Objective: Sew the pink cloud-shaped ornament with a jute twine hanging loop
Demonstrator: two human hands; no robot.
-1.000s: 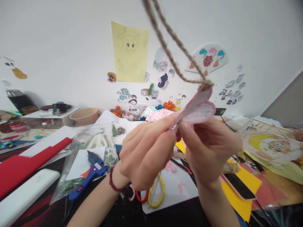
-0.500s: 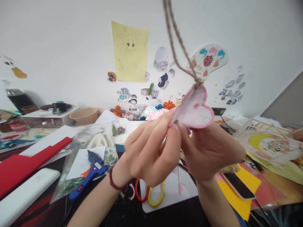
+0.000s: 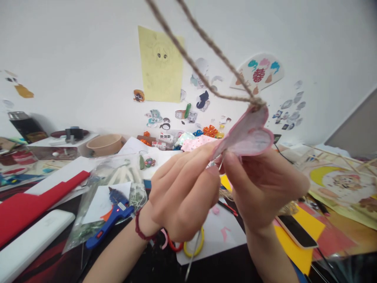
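A pale heart with a pink edge (image 3: 250, 137) is held up before the wall, tilted. Brown twine (image 3: 219, 55) is tied at its upper corner and runs up out of view. My left hand (image 3: 185, 192) is closed at the heart's lower left tip, its fingers pressed together. My right hand (image 3: 259, 184) pinches the heart's lower edge between thumb and fingers. A thin pale strand (image 3: 193, 255) passes from between the hands down toward the table; its hidden middle lies behind my left hand.
Scissors with red and yellow handles (image 3: 194, 249) lie on white paper below my hands. A blue glue gun (image 3: 113, 216) is at the left, near a white case (image 3: 35, 239). A phone (image 3: 297, 231) rests on yellow paper at the right.
The heart has tilted and moved slightly right. The twine's loop has spread wider and swung left. My left hand has shifted slightly left and down, and the thin strand now slants to the lower left.
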